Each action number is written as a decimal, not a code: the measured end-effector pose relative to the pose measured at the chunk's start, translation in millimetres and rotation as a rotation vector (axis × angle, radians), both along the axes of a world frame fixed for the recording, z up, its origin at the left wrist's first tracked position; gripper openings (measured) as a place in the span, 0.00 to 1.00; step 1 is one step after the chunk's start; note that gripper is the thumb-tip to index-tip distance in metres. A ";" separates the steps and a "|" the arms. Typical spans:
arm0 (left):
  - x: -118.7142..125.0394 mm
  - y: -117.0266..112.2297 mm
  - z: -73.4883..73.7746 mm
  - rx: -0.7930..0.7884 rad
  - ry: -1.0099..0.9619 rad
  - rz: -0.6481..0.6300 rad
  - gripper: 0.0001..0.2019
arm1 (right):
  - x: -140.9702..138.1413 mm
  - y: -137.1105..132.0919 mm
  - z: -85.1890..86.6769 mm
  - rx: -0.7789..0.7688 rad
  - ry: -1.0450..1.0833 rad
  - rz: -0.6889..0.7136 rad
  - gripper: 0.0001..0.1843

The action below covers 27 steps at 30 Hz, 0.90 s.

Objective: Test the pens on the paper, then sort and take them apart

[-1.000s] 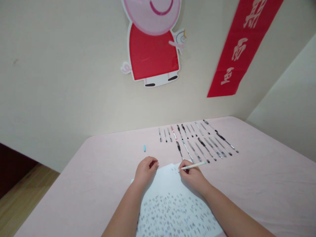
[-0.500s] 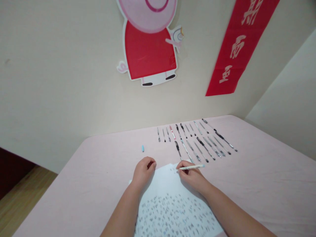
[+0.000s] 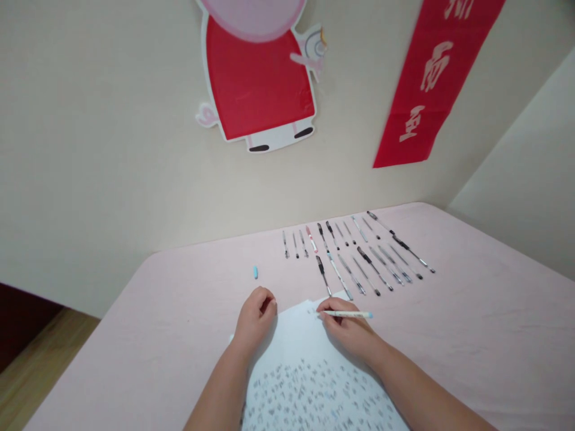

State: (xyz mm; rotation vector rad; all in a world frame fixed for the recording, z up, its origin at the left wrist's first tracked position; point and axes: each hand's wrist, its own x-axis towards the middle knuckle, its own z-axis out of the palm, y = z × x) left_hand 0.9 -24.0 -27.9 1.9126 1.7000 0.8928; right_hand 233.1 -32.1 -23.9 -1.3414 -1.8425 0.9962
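My right hand grips a white pen with a light blue end. The pen's writing tip is over the upper part of a white sheet of paper, by a few faint marks. Rows of small dark and bluish handwriting cover the lower part of the sheet. My left hand rests at the sheet's left edge, its fingers curled in a loose fist with nothing visible in them. A light blue pen cap lies on the table beyond my left hand.
Several pens lie in two rows on the pink-covered table, beyond my right hand. A red-and-white pen is among them. On the wall are a cartoon pig cutout and a red banner.
The pen in my right hand has swung to lie more level, its blue end lower. The whole view has shifted slightly. My left hand keeps its curled pose by the paper.
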 end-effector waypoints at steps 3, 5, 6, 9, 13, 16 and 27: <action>0.0 -0.4 -0.9 -0.026 -0.013 0.003 0.05 | -0.6 -1.1 0.5 -0.016 0.005 -0.022 0.08; -0.4 -0.4 -2.0 -0.046 -0.021 0.015 0.05 | -1.3 -2.2 1.2 -0.036 0.001 -0.033 0.08; -0.7 -0.4 -2.7 -0.054 -0.023 0.019 0.04 | -1.8 -2.8 1.3 -0.040 0.003 -0.035 0.08; -1.4 -0.2 -4.2 -0.061 -0.022 0.023 0.04 | -3.2 -3.9 0.2 -0.023 0.032 -0.041 0.08; -1.4 -0.5 -5.3 -0.046 -0.030 0.031 0.04 | -4.2 -3.8 -3.8 0.003 0.055 -0.062 0.07; -0.5 -1.0 -5.8 -0.028 -0.028 0.028 0.06 | -3.9 -3.7 -5.3 0.003 0.042 -0.084 0.08; -0.7 -2.1 -7.6 0.039 0.008 0.034 0.07 | -3.1 -5.0 -5.7 -0.049 0.091 -0.079 0.06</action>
